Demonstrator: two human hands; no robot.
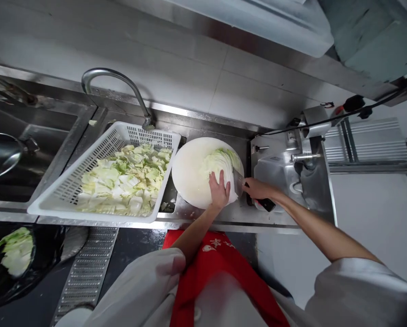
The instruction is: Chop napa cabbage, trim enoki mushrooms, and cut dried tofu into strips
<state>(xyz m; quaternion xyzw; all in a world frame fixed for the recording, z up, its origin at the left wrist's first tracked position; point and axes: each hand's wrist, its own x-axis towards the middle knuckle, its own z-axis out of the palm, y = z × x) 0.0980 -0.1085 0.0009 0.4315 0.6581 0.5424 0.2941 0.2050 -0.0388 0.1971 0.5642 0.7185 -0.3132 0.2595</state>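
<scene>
A pale green cabbage [220,160] lies on a round white cutting board [188,175]. My left hand [219,190] rests on it with the fingers spread, pressing on its near side. In my right hand [258,190] is a kitchen knife [237,182], the fingers wrapped round its dark handle. The blade stands at the right side of the cabbage, and part of it is hidden there. Left of the board, a white perforated basket [67,181] holds many cut cabbage pieces [128,177].
A curved faucet [113,72] rises behind the basket. At far left is a sink [50,136] with a metal pot [2,154]. A slicing machine [292,159] stands to the right. Below left, a black bag [50,245] holds cabbage leaves [18,252].
</scene>
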